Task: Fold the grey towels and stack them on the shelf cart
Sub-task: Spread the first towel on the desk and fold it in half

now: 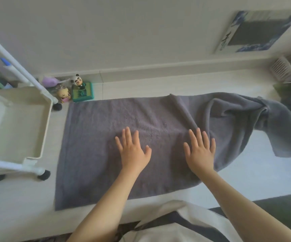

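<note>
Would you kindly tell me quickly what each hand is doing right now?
Left hand: open, fingers straight, flat on the grey towel, holding nothing.
Right hand: open, fingers spread, flat on the same towel, holding nothing.

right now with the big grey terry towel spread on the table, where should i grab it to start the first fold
Likely the two right-hand corners of the grey terry towel, coming from the right: that end lies bunched and rumpled, while the left end is flat and square. Both the left hand and right hand now rest flat mid-towel.

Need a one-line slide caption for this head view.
Both hands, left hand and right hand, pressing flat on grey towel beside shelf cart.
</note>
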A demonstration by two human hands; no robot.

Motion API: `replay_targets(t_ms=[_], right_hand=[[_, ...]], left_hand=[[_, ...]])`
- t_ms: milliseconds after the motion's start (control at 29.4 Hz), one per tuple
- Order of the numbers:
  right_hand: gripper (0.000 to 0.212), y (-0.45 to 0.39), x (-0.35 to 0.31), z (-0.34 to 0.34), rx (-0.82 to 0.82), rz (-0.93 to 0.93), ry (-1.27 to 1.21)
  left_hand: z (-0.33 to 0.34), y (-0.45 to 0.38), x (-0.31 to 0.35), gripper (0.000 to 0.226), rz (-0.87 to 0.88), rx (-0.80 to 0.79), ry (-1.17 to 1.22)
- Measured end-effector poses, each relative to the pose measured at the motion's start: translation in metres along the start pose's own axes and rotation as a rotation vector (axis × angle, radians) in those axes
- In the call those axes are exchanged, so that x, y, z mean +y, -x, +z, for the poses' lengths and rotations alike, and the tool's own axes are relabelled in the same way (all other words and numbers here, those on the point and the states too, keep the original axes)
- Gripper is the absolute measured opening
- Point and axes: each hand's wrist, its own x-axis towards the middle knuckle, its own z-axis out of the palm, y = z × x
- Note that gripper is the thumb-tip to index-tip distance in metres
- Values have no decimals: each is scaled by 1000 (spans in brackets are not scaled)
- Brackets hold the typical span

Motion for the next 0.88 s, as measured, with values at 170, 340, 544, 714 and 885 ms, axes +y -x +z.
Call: replay_targets(t_ms=[170,340,544,714,885], right_hand=[[73,-21,35,-8,48,111,-121],[82,-46,73,-11,41,181,-311],[88,-37,131,-2,-43,245,-138],[83,-14,145,-1,-46,305,-75],[58,-44,119,-6,-17,-85,-75]], left_hand=[[7,-24,67,85,207,-89,73],[30,-48,131,83,292,-175,81],[58,-57,133,72,189,-99,-189],[60,-61,128,74,166,-100,-187],[60,-58,151,72,175,-41,-105]])
